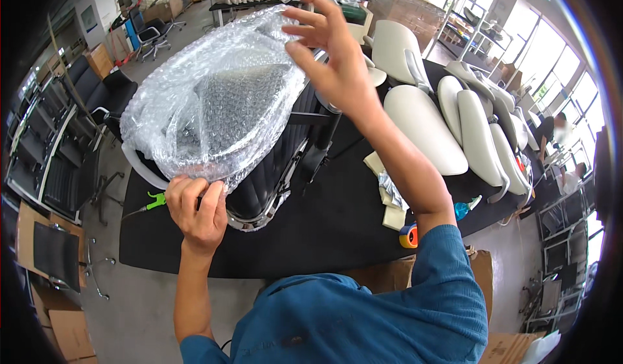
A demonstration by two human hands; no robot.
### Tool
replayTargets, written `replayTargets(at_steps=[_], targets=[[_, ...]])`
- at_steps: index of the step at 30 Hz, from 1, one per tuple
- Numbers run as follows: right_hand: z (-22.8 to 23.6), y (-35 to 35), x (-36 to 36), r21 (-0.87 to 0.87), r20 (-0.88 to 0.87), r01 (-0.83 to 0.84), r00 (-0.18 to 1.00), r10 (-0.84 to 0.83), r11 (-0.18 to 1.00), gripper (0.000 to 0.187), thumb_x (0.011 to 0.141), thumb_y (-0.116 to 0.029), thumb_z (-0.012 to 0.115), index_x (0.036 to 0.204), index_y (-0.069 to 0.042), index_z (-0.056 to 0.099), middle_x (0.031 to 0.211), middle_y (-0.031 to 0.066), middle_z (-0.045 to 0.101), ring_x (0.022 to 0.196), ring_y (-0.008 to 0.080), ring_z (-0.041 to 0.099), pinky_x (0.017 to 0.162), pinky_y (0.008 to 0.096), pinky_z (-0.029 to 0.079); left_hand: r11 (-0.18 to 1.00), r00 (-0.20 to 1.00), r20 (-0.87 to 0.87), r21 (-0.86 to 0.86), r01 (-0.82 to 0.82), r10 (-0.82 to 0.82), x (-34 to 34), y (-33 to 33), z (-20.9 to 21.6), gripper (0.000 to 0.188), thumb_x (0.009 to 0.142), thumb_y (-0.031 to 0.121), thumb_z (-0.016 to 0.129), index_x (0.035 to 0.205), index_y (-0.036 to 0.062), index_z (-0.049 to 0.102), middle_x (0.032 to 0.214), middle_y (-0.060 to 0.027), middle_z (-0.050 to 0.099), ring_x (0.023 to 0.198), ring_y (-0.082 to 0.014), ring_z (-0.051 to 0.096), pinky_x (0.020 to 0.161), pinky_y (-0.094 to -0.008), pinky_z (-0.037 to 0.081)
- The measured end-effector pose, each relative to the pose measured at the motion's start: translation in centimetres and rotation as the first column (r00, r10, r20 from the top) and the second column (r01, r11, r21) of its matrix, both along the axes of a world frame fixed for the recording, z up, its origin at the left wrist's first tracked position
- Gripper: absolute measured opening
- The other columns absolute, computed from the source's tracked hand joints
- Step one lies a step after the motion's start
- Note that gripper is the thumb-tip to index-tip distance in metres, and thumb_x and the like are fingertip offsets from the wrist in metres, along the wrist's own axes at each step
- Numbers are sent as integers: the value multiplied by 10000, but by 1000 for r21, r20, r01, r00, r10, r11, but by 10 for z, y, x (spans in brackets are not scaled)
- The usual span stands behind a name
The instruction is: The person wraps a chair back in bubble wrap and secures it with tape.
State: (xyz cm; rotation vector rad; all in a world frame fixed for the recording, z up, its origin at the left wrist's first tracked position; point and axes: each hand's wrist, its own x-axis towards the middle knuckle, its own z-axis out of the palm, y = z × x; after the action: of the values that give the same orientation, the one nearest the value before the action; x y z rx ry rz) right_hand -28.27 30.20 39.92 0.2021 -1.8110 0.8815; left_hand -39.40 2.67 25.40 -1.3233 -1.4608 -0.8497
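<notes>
A clear bubble-wrap bag [162,98] covers a dark, padded part, seen hazily through the plastic. Below it lies a black ribbed chair seat [253,192] with a shiny metal frame, on the black-covered table [311,241]. My left hand [195,205] pinches the near edge of the bubble wrap, fingers closed on it. Raised at the far right side of the bag, my right hand [331,56] has its fingers spread. Its fingertips are close to the plastic; whether they touch it I cannot tell.
Cream armrest-like pads [425,130] are heaped on the table's right. Nearer lie a tape roll [408,236], a blue spray bottle [462,209] and pale blocks [392,216]. A green air gun [154,200] lies at the left. Office chairs [58,254] stand beyond; people work far right.
</notes>
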Motion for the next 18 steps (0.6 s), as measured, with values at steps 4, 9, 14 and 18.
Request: replayTargets(at_steps=[4,9,14,18], targets=[[-46,-40,21,648,51,-88,996,72,757,394,899,-173,833,1256,-108,679,1211,98,702,1007,255,695,919,411,546,1000,1000,28,-23,-13,14,3,-2,8,158,889,81,804,1025,53,729,987,-90,637,934,-322,609,902,-495,519],[-49,-58,10,755,-2,9,1000,-12,656,318,860,-180,829,1155,-114,732,1030,30,696,901,240,664,820,388,528,976,950,225,19,219,-217,25,-12,49,182,871,65,811,1034,41,734,890,-71,641,884,-314,602,875,-474,508],[-7,-53,8,669,5,27,999,-41,743,267,838,-35,760,1098,-83,725,936,63,685,809,279,709,704,405,578,962,968,29,-125,-244,250,28,-25,112,160,885,-30,774,1036,21,759,953,-91,680,913,-330,623,841,-451,514],[6,-48,3,281,419,-291,894,156,915,187,1021,3,649,1192,19,724,998,103,761,885,170,734,805,333,572,994,833,550,-113,4,59,7,-30,127,64,1001,25,709,1050,-7,735,895,-43,690,715,-126,615,613,-319,463]])
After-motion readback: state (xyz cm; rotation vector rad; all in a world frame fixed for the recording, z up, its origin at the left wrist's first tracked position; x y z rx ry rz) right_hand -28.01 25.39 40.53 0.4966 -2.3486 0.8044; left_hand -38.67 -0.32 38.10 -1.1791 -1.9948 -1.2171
